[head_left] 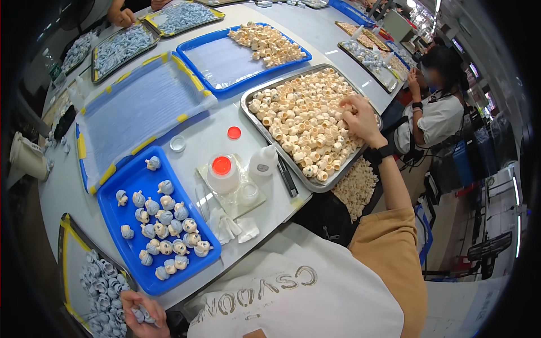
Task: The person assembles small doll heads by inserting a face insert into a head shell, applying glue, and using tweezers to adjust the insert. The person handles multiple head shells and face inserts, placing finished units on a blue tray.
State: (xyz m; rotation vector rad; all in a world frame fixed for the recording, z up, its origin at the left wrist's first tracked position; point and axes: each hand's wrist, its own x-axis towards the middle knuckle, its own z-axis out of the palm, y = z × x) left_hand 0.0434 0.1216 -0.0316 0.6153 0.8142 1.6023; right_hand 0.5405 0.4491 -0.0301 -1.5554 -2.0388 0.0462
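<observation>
My right hand (362, 121) reaches over a metal tray (246, 106) heaped with small beige hollow doll-head pieces (307, 115). Its fingers are pinched together among them, and what they hold is hidden. Low at the left, my left hand (143, 316) curls round a few blue-grey doll-hair pieces (147, 311), beside a yellow-edged tray (67, 242) piled with more blue-grey pieces (103, 287). Between the hands, a blue tray (121, 248) carries many joined doll heads (163, 217), beige with blue-grey hair, lying loosely spread.
Mid-table stand a jar with a red top (222, 172), a white squeeze bottle (263, 161), a red cap (234, 133), crumpled tissue (225, 226) and a black tool (287, 176). Farther back are a film-lined tray (141, 112) and a blue-rimmed tray (225, 62). A co-worker (437, 107) sits right.
</observation>
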